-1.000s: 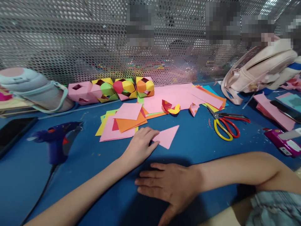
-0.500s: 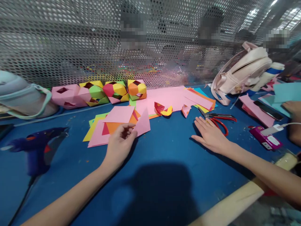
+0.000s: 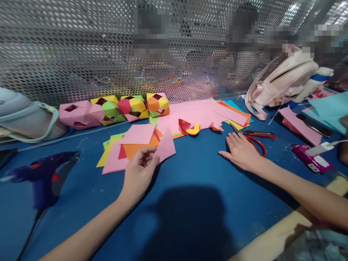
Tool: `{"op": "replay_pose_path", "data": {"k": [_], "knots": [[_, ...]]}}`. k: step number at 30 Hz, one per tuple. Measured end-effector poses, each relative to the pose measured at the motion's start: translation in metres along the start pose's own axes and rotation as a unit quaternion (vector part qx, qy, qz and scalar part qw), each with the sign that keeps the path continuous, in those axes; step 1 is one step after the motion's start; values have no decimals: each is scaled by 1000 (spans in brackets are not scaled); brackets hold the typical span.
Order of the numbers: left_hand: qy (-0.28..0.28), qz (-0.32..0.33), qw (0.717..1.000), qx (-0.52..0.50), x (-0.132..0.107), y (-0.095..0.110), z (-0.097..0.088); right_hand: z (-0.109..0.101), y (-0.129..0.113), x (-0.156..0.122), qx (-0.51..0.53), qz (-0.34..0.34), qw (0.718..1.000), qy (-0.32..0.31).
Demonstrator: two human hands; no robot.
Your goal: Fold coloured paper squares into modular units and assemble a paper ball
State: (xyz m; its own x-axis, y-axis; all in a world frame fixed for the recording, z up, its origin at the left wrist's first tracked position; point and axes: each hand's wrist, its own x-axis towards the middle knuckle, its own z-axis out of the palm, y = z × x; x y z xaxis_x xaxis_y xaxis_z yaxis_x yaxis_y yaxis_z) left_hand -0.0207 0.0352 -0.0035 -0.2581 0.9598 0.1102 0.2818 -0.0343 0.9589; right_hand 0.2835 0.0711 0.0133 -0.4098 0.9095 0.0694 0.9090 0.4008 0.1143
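At the left edge of the frame, a dark-blue hot-glue gun (image 3: 45,177) with a black cord, blurred, lying on the blue work table (image 3: 195,203). Left of centre, the left hand (image 3: 138,173), forearm stretched up from the lower left, wrist straight, thumb and fingertips closed in a pinch on the near edge of a folded pink paper piece (image 3: 165,146). Paper held clear of the table, tip upward, just in front of a loose stack of pink, orange, yellow and green paper squares (image 3: 130,145). Behind, along the perforated metal screen (image 3: 81,54), a row of folded multicoloured paper cubes (image 3: 119,107). Right of centre, the right hand (image 3: 241,154), palm down and flat on the table, fingers spread and empty, forearm entering from the lower right. Fingertips just beside the red-handled scissors (image 3: 257,139), contact impossible to tell. Hands well apart. Judged step: keeping the folded piece pinched in one hand while reaching toward the scissors with the other. For a grip on the scissors: fingers curled through the loops, blades kept off the pink sheets (image 3: 195,112) behind.
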Motion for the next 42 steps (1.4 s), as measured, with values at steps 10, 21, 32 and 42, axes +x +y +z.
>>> {"op": "replay_pose_path", "data": {"k": [10,21,32,42], "knots": [[1,-5,1000,-15,-2,0,-1,6,-12,2,68,-116,990,-50],[-26,7,999,23,-2,0,0,19,-22,36,112,-122,985,-35],[-50,-2,998,38,-1,-2,-1,-14,3,-7,-37,14,999,-16],[-36,13,999,36,-1,0,0,8,-77,48,210,-252,944,-18]]}}
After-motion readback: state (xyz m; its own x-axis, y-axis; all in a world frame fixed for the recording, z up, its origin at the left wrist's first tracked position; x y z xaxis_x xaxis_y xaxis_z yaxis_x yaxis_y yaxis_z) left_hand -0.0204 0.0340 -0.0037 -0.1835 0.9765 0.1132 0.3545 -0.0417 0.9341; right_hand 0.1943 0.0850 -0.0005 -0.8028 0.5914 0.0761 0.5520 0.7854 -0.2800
